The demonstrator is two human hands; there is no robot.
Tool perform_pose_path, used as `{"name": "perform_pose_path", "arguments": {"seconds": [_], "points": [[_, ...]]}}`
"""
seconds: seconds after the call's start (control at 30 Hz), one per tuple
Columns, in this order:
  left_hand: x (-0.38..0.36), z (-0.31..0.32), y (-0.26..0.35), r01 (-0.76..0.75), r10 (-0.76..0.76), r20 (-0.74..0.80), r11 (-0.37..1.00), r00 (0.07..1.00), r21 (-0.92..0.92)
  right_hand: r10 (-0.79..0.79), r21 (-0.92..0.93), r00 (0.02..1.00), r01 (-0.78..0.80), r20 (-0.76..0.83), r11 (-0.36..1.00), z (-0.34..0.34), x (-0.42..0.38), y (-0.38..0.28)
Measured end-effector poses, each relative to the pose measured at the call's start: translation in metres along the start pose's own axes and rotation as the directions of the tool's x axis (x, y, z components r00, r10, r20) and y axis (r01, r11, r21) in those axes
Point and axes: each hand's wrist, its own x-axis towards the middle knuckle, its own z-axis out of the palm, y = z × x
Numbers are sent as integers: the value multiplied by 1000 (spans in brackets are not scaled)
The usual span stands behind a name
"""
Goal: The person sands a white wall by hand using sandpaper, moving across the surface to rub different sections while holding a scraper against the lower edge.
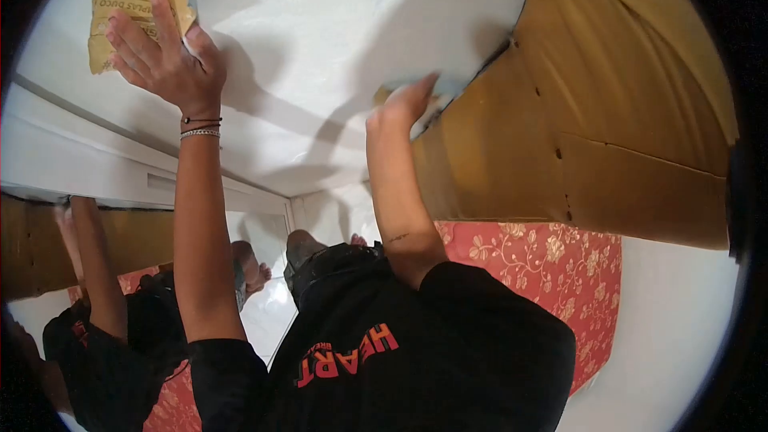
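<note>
My left hand (pixel 172 60) lies flat with its fingers spread over a torn sheet of yellow-brown sandpaper (pixel 120 10) on the white surface (pixel 320 16). Printed letters, partly covered by the fingers, show on the sheet. Dark cords and a light bracelet circle the left wrist. My right hand (pixel 406 104) is at the same white surface, close to the mustard upholstery (pixel 496 144). Motion blurs it and its fingers are mostly hidden. A blurred patch of pale blue and yellow (pixel 442 94) shows beside the right hand; I cannot make out what it is.
The mustard upholstery has a row of dark button-like spots and folds, and fills the right side. Red floral fabric (pixel 544 288) lies below it. A mirror (pixel 104 248) at the left reflects a person in black. A white frame edge (pixel 88 132) runs above the mirror.
</note>
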Motion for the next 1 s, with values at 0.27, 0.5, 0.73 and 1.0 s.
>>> {"name": "perform_pose_path", "arguments": {"seconds": [0.27,0.5,0.73,1.0], "points": [[-3,3,-3,9,-9,10,1000,1000,9,-605,-296,724,688,330,662,-30,45,79],[0,3,1,11,-12,26,999,1000,47,236,-23,955,-244,-179,970,-95,67,137],[-2,1,1,-7,5,44,999,999,46,-769,-225,436,900,468,373,20,-1,-6],[-6,-2,1,-20,17,32,996,999,85,275,151,959,-262,-70,953,-119,84,147]]}}
